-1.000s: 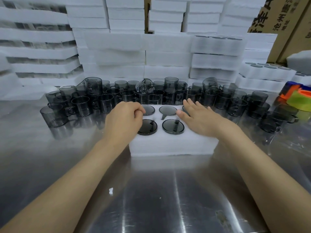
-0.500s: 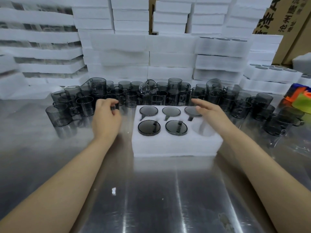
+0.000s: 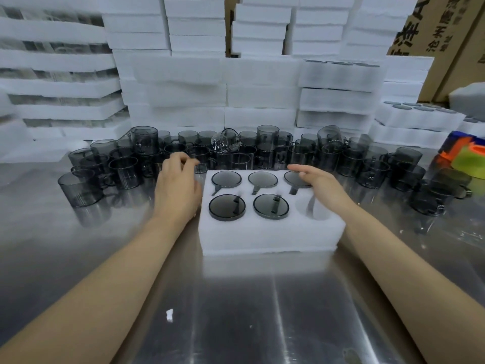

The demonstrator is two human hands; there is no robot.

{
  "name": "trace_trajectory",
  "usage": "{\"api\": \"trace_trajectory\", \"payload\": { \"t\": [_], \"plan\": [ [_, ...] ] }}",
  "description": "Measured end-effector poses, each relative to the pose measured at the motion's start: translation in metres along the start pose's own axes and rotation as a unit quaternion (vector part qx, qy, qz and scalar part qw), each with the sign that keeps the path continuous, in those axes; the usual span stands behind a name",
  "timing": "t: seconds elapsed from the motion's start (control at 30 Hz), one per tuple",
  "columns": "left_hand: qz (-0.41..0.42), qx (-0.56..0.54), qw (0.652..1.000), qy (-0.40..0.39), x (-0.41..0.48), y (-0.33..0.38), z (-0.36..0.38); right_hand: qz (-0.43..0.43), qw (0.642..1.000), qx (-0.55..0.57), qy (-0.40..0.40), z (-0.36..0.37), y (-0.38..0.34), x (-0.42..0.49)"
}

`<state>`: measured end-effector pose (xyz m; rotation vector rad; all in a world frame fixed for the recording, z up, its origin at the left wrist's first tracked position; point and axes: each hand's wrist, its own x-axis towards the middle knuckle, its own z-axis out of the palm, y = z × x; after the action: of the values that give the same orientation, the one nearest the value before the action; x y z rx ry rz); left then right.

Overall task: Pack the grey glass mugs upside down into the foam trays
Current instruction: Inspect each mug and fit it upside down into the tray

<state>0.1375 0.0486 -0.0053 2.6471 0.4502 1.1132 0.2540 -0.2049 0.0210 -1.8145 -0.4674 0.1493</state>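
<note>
A white foam tray (image 3: pixel 267 232) lies on the steel table in front of me. Five of its pockets hold grey glass mugs (image 3: pixel 227 207) upside down, while the front right pocket (image 3: pixel 313 208) is empty. Several loose grey mugs (image 3: pixel 123 172) stand in a crowded row behind the tray. My left hand (image 3: pixel 178 185) hovers just left of the tray with loosely curled fingers close to a loose mug (image 3: pixel 200 158), holding nothing. My right hand (image 3: pixel 319 179) lies flat on the tray's back right corner, its fingers over the base of the back right mug (image 3: pixel 292 178).
Stacks of white foam trays (image 3: pixel 178 95) form a wall behind the mugs. Cardboard boxes (image 3: pixel 443 40) stand at the back right. An orange and green object (image 3: pixel 465 156) lies at the right edge. A small white foam scrap (image 3: pixel 170 315) sits on the steel table (image 3: pixel 236 311).
My left hand has left the tray's top and moved left and back toward the loose mugs. My right hand has slid to the tray's back right corner, uncovering the empty pocket.
</note>
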Motion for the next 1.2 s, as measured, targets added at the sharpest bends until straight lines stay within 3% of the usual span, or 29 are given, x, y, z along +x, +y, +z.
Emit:
{"api": "trace_trajectory", "payload": {
  "t": [0.07, 0.23, 0.4, 0.57, 0.73, 0.97, 1.03, 1.1, 1.2],
  "plan": [
    [0.007, -0.045, 0.999, -0.016, 0.010, 0.004, 0.007, 0.000, 1.000, -0.001, -0.004, 0.000, 0.001, 0.001],
    [0.098, 0.063, 0.993, -0.020, 0.036, 0.002, 0.025, -0.010, 1.000, 0.001, 0.003, 0.000, 0.001, 0.000],
    [0.181, 0.103, 0.977, 0.031, 0.054, 0.003, 0.035, -0.015, 1.000, 0.008, 0.004, 0.000, -0.001, -0.001],
    [0.236, 0.137, 0.962, 0.012, 0.062, 0.000, 0.044, -0.023, 1.000, -0.001, 0.001, 0.002, -0.001, 0.000],
    [0.250, 0.105, 0.961, 0.049, 0.068, 0.003, 0.050, -0.023, 1.000, -0.009, -0.002, 0.002, -0.001, 0.002],
    [0.137, 0.023, 0.957, 0.256, 0.068, -0.006, 0.038, -0.034, 0.999, -0.033, -0.007, 0.001, 0.002, 0.003],
    [0.118, 0.015, 0.957, 0.263, 0.063, 0.001, 0.028, -0.034, 0.998, -0.048, -0.009, 0.000, 0.001, 0.001],
    [0.151, -0.006, 0.954, 0.258, 0.056, 0.009, 0.011, -0.032, 0.997, -0.066, -0.012, 0.000, -0.002, -0.002],
    [0.177, -0.048, 0.960, 0.212, 0.045, 0.023, -0.010, -0.066, 0.990, -0.122, 0.039, -0.004, -0.007, -0.010]
  ]
}}
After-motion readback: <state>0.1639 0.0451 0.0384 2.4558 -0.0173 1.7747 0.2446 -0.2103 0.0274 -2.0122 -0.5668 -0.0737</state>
